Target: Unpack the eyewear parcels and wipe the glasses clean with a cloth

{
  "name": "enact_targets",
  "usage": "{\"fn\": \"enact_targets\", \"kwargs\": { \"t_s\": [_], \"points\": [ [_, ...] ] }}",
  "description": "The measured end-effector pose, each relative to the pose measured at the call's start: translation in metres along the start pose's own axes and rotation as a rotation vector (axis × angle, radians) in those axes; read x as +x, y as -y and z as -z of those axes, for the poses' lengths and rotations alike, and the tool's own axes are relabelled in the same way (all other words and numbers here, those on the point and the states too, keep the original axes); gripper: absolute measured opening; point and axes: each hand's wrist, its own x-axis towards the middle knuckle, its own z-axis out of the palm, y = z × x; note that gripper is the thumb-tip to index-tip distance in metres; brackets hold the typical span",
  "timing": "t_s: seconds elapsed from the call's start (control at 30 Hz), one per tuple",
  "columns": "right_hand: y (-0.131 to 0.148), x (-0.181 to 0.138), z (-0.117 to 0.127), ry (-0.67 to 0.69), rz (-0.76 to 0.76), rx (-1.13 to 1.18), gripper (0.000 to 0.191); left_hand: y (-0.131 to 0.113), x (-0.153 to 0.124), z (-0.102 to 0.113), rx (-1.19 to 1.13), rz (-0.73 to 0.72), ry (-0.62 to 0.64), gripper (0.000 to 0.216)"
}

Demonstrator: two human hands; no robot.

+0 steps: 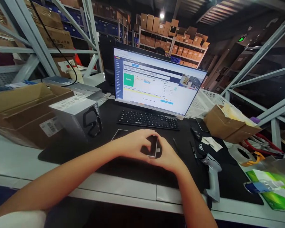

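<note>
Both hands meet above the black desk mat [133, 167], in front of the keyboard [147, 119]. Between them is a small dark box [154, 146] with pale edges; its exact kind I cannot make out. My left hand [135, 144] is closed on its left side, fingers curled over it. From the right, my right hand [167, 155] grips the other side with thumb and fingers. Part of the box is hidden by the fingers. Behind my left hand, a flat dark piece with a thin light outline [120, 133] lies on the mat.
A monitor [154, 85] stands behind the keyboard. To the left are a grey printed box [78, 117] and an open carton [26, 117]. On the right lie a mouse [196, 134], a pen [194, 150], a barcode scanner [213, 177], a tape roll [242, 154] and another carton [228, 126].
</note>
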Motion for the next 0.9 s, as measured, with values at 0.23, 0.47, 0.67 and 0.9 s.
{"fn": "enact_targets", "kwargs": {
  "t_s": [0.23,0.47,0.67,0.9],
  "points": [
    [-0.006,-0.003,-0.005,0.007,-0.025,-0.043,0.102,0.013,-0.050,0.026,-0.153,0.060,-0.441,0.011],
    [-0.015,-0.001,-0.003,0.015,-0.041,0.054,0.110,0.048,-0.080,0.011,-0.225,0.239,-0.570,0.069],
    [-0.012,-0.001,-0.009,-0.065,0.063,-0.006,0.104,0.014,-0.069,0.052,-0.141,0.111,-0.799,0.096],
    [-0.028,0.009,-0.015,-0.172,0.171,-0.153,0.089,-0.093,-0.060,0.108,0.108,-0.008,-0.381,0.091]
  ]
}}
